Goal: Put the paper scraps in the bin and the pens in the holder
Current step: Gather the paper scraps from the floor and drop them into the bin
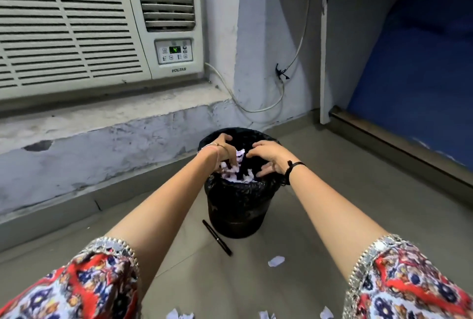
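A black bin (236, 206) lined with a black bag stands on the floor near the wall. Both my hands are over its mouth. My left hand (225, 151) has its fingers curled down among white paper scraps (236, 174) piled inside the bin. My right hand (267, 157) hovers over the same pile with its fingers spread. A black pen (217, 237) lies on the floor just left of the bin's base. Loose paper scraps lie on the floor nearer me: one (276, 261) to the right of the pen, others (179, 315) at the bottom edge. No pen holder is in view.
A window air conditioner (97, 24) sits on a concrete ledge (102, 124) behind the bin. A white cable (258, 110) hangs down the wall. A blue panel with a metal rail (399, 147) runs along the right side. The floor is tiled.
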Motion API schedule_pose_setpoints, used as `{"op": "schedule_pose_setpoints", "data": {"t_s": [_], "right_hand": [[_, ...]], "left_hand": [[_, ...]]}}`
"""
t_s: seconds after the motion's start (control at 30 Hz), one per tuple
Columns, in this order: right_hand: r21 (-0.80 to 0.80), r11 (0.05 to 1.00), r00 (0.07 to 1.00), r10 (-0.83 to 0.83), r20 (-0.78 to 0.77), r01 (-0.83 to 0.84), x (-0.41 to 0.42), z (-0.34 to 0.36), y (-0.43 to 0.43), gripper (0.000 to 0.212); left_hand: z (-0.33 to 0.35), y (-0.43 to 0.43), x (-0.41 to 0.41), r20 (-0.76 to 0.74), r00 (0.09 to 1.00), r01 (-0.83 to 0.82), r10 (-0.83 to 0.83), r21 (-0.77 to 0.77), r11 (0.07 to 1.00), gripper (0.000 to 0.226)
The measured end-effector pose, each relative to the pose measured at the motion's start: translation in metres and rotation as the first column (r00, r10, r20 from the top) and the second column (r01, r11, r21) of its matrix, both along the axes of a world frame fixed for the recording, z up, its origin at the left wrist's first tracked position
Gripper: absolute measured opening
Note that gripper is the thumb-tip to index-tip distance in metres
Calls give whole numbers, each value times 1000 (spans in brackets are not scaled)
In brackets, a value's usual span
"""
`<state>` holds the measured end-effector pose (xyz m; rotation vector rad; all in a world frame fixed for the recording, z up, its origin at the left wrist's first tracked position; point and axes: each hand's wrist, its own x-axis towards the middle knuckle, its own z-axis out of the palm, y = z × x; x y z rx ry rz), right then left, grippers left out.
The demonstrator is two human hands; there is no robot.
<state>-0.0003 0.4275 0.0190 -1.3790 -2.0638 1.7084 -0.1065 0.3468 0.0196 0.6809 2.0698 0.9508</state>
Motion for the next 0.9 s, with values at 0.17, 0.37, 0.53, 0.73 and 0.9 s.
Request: {"op": "schedule_pose_setpoints", "data": {"t_s": [0.17,0.37,0.53,0.73,0.9], "right_hand": [[75,982,975,-162,-150,175,15,1,-5,12],[211,973,956,-32,-293,98,67,-6,-46,18],[238,964,975,-68,-211,119,133,-81,-81,23],[542,833,953,-242,179,110,227,-211,-102,27],[484,874,912,-175,370,-28,250,-281,-140,59]], "left_hand": [[1,-18,13,-330,938,-73,110,123,990,31],[-11,-64,63,-176,983,4,58,329,944,23],[-72,-106,118,-121,987,133,-103,273,953,23],[-179,-168,130,-473,863,215,-180,20,976,26],[-251,-232,108,-611,769,102,-188,-173,980,50]]}}
